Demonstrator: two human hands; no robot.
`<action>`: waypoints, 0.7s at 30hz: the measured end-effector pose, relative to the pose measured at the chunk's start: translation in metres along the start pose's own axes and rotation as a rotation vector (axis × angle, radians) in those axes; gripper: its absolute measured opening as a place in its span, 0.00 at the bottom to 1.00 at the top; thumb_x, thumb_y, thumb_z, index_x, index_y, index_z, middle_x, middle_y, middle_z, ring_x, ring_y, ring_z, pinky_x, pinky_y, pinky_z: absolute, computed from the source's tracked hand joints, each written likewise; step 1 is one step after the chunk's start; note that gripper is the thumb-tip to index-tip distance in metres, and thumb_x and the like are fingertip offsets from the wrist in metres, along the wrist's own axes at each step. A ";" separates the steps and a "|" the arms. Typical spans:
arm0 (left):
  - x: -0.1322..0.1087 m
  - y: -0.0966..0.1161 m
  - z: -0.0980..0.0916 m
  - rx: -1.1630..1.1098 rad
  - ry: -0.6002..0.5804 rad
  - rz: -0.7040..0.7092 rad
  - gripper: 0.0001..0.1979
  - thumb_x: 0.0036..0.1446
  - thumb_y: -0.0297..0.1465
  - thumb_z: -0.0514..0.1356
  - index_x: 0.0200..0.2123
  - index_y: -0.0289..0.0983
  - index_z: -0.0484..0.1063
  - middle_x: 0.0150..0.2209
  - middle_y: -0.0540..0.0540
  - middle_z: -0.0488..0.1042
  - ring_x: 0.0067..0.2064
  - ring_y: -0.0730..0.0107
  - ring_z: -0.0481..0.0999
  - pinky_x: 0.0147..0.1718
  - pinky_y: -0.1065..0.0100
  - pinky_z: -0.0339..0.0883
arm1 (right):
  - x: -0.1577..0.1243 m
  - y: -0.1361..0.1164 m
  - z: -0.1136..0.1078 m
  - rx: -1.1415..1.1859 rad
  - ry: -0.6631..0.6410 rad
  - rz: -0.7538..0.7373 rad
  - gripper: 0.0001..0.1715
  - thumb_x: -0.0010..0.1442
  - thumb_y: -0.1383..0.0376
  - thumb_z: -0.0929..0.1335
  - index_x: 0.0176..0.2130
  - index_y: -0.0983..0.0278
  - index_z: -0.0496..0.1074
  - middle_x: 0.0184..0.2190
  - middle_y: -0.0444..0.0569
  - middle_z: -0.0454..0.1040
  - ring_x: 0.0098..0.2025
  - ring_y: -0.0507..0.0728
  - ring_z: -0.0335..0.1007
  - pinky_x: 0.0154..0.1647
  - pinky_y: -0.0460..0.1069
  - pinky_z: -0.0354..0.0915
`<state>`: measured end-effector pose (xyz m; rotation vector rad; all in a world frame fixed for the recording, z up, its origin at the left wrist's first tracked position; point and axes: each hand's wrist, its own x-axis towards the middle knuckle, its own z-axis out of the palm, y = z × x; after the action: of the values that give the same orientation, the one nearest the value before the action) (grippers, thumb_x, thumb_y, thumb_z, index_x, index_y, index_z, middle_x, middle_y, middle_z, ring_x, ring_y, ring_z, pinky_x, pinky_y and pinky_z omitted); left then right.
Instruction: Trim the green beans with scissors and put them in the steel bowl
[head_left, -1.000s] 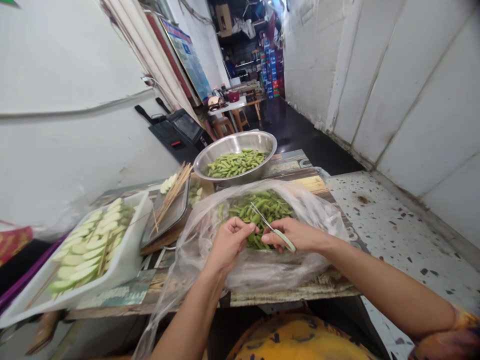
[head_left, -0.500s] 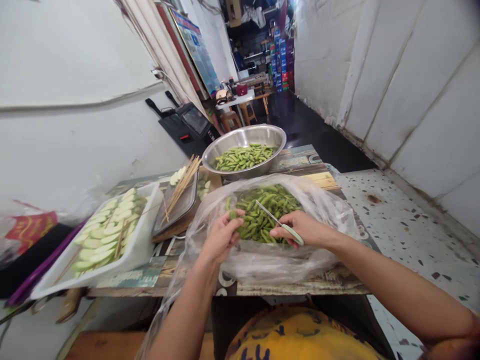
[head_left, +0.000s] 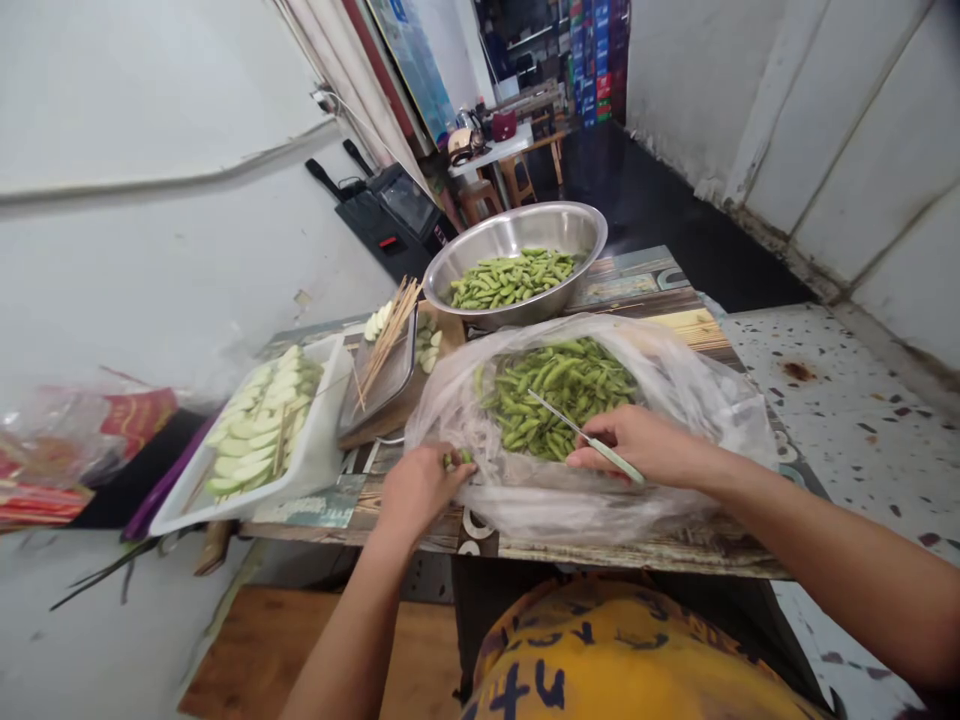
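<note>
My right hand point(head_left: 634, 445) grips scissors with a pale green handle point(head_left: 616, 460). Their metal blades point up and left above the soybean pods point(head_left: 551, 395), which lie heaped in an open clear plastic bag point(head_left: 697, 375). My left hand point(head_left: 424, 485) is closed round a few green soybean pods point(head_left: 457, 459) at the bag's near left side. Its fingers partly hide the pods. Beyond the bag, a steel bowl point(head_left: 517, 232) contains more pods.
A white tray point(head_left: 319, 455) of sliced pale green vegetable on sticks stands at the left. Behind it, bamboo skewers point(head_left: 390, 335) lie on a metal tray point(head_left: 401, 385). A knife handle point(head_left: 214, 548) projects past the table's left edge.
My left hand has moved away from the heap toward the bag's near left edge, with pods in it. My right hand still has the scissors over the bag. The camera view has shifted.
</note>
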<state>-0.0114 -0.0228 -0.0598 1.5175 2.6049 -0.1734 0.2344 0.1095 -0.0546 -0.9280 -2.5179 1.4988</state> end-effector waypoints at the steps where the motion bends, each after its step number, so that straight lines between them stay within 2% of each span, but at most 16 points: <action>1: 0.002 0.003 0.002 -0.011 0.000 0.000 0.15 0.50 0.44 0.57 0.29 0.40 0.75 0.29 0.43 0.77 0.33 0.61 0.74 0.27 0.69 0.54 | 0.000 -0.001 0.000 -0.006 0.000 -0.001 0.28 0.51 0.44 0.65 0.27 0.67 0.74 0.15 0.45 0.68 0.20 0.52 0.63 0.21 0.45 0.53; 4: 0.009 0.006 0.004 -0.048 -0.019 -0.006 0.13 0.51 0.41 0.56 0.29 0.39 0.75 0.28 0.43 0.76 0.32 0.63 0.73 0.27 0.69 0.53 | 0.000 -0.003 -0.002 -0.024 0.006 0.000 0.28 0.51 0.44 0.65 0.28 0.67 0.74 0.15 0.45 0.68 0.20 0.52 0.62 0.21 0.45 0.52; 8: 0.012 -0.006 -0.002 -0.189 -0.044 0.009 0.11 0.49 0.37 0.57 0.27 0.38 0.76 0.25 0.45 0.75 0.29 0.66 0.71 0.27 0.70 0.54 | 0.000 -0.003 -0.002 -0.008 0.011 -0.007 0.26 0.49 0.46 0.67 0.28 0.67 0.75 0.16 0.45 0.68 0.20 0.52 0.61 0.20 0.45 0.51; 12: 0.002 -0.012 -0.008 -0.617 0.127 -0.040 0.15 0.47 0.41 0.59 0.30 0.35 0.75 0.23 0.49 0.71 0.26 0.71 0.67 0.27 0.72 0.56 | 0.000 0.001 0.001 0.081 -0.010 -0.038 0.26 0.50 0.46 0.67 0.29 0.67 0.74 0.15 0.44 0.67 0.20 0.52 0.62 0.21 0.45 0.53; 14: -0.004 -0.002 -0.009 -0.910 0.148 -0.056 0.18 0.47 0.43 0.60 0.33 0.34 0.74 0.20 0.52 0.67 0.23 0.75 0.63 0.24 0.73 0.54 | 0.000 0.001 0.003 0.155 -0.039 -0.034 0.26 0.50 0.46 0.67 0.30 0.67 0.73 0.16 0.44 0.67 0.19 0.51 0.63 0.21 0.44 0.55; 16: -0.006 0.015 -0.009 -1.128 0.062 -0.017 0.18 0.46 0.44 0.61 0.32 0.34 0.72 0.17 0.54 0.62 0.20 0.78 0.58 0.20 0.74 0.50 | -0.001 -0.001 0.003 0.232 -0.082 -0.018 0.27 0.49 0.45 0.67 0.30 0.68 0.72 0.16 0.43 0.66 0.19 0.51 0.63 0.20 0.44 0.56; 18: -0.006 0.036 -0.008 -1.233 -0.025 0.041 0.17 0.45 0.43 0.63 0.30 0.33 0.72 0.16 0.55 0.59 0.18 0.80 0.54 0.19 0.75 0.47 | -0.003 -0.004 0.004 0.283 -0.122 -0.004 0.27 0.47 0.45 0.68 0.30 0.68 0.71 0.16 0.42 0.66 0.19 0.50 0.63 0.20 0.44 0.56; 21: -0.004 0.061 -0.010 -1.284 -0.088 0.094 0.17 0.45 0.42 0.63 0.28 0.33 0.71 0.15 0.56 0.58 0.18 0.82 0.52 0.17 0.76 0.45 | -0.004 -0.006 0.004 0.310 -0.141 -0.009 0.27 0.46 0.45 0.69 0.27 0.67 0.70 0.16 0.42 0.65 0.18 0.50 0.61 0.19 0.44 0.57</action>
<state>0.0434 0.0052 -0.0517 1.0168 1.7760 1.1493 0.2334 0.1018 -0.0507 -0.7855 -2.2749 1.9415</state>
